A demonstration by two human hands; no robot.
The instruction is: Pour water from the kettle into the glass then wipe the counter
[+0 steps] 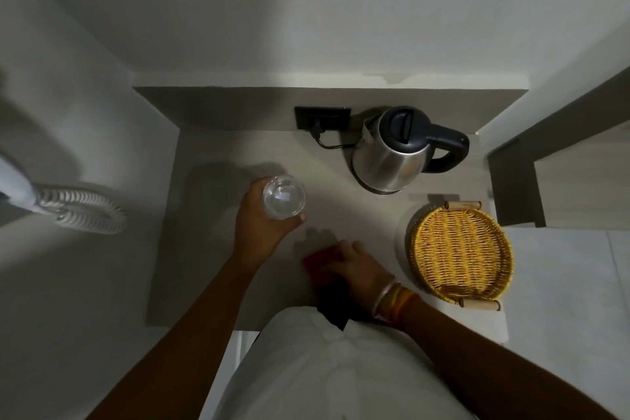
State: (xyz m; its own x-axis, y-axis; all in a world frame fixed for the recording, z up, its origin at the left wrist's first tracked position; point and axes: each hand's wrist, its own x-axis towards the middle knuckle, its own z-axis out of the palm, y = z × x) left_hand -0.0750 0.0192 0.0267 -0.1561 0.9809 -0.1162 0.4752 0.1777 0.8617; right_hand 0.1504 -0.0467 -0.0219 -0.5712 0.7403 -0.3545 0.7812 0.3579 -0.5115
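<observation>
A clear glass (283,196) is held above the grey counter (211,249) in my left hand (260,222), fingers wrapped around its side. My right hand (358,266) presses flat on a red cloth (315,261) on the counter, just below and right of the glass. A steel kettle (392,157) with a black lid and handle stands upright at the back right, its lid shut, plugged by a black cord into a dark socket (322,118).
A yellow woven basket (462,251) sits at the counter's right edge, below the kettle. A coiled white cord (85,211) hangs off a wall-mounted device at the left. Walls close in the counter at the back and left.
</observation>
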